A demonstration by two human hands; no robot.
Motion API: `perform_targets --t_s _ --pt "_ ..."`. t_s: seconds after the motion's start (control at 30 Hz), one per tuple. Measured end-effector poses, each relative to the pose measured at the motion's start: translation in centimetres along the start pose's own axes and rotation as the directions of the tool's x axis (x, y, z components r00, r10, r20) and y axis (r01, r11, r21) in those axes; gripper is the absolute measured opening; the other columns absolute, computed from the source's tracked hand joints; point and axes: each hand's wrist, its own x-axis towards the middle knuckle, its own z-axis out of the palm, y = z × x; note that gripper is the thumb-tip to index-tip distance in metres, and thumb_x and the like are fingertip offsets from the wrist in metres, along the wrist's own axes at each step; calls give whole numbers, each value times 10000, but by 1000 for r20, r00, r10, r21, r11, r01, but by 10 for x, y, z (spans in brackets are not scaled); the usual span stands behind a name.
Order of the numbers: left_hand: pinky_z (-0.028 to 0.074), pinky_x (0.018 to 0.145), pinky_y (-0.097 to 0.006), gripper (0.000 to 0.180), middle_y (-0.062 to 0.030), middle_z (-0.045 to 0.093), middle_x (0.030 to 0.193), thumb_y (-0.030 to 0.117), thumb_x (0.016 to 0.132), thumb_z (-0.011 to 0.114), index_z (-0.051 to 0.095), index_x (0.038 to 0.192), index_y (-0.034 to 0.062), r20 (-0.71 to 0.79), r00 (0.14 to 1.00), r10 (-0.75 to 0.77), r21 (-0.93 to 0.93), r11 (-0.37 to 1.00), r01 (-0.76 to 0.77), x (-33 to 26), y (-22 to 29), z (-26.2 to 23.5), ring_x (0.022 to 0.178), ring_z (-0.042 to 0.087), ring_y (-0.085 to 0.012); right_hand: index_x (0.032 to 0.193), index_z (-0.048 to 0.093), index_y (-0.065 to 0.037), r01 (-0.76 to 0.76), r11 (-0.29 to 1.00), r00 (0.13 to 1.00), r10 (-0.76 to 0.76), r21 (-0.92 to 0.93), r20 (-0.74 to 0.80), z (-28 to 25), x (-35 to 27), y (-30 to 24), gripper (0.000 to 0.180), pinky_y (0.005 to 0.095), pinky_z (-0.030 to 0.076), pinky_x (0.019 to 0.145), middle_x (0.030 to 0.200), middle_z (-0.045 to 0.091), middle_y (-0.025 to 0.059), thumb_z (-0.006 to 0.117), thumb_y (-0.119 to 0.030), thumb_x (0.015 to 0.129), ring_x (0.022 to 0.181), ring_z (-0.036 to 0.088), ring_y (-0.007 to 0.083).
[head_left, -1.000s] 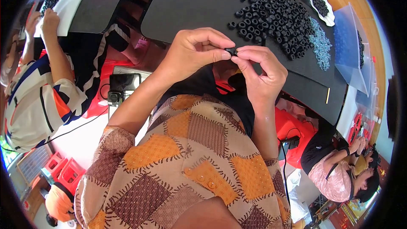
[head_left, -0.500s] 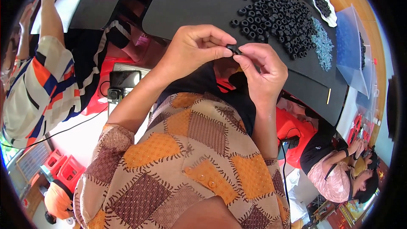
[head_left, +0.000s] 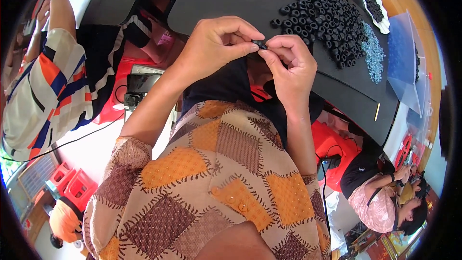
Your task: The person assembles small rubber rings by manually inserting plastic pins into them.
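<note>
One small black piece (head_left: 260, 45), pinched at the near edge of a dark table (head_left: 216, 0) by thumb and forefinger of the left hand (head_left: 215, 41) and of the right hand (head_left: 294, 65), their tips meeting. Beyond: one heap of black rings (head_left: 328, 21), uncountable; one patch of blue beads (head_left: 374, 54) toward the right edge; one white dish (head_left: 383, 25) by the far edge. Room: red stools (head_left: 80, 185), lower left.

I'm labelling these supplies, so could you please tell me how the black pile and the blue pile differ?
The black pile covers much more of the table than the blue pile does. The black pile has chunky, ring-shaped pieces; the blue pile has far smaller bits. The black pile looks opaque, the blue pile pale and glassy. Both lie loose.
</note>
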Motion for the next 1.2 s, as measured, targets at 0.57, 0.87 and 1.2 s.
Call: perform_targets --t_s 0.57,0.87,1.2 --pt "558 775 -253 335 -57 711 952 -27 828 714 645 1153 21 0 995 99 285 954 -95 6 5 8 856 660 -97 939 653 -28 8 952 999 3 -306 36 3 6 -13 230 289 533 673 859 715 82 735 64 744 739 698 160" --pt "573 768 -297 411 -106 714 936 -33 811 702 595 1200 44 31 978 207 445 873 -199 6 8 16 818 701 -188 910 655 3 -46 962 996 63 -268 55 -3 4 -19 111 282 541 647 783 717 101 722 -45 835 712 718 163" --pt "549 715 -262 183 -81 693 901 29 803 739 692 978 5 -9 986 168 346 925 -154 8 -2 19 781 675 -146 897 664 8 -51 976 997 61 -210 44 -8 4 -15 80 253 523 626 728 694 67 710 -35 847 675 676 107"
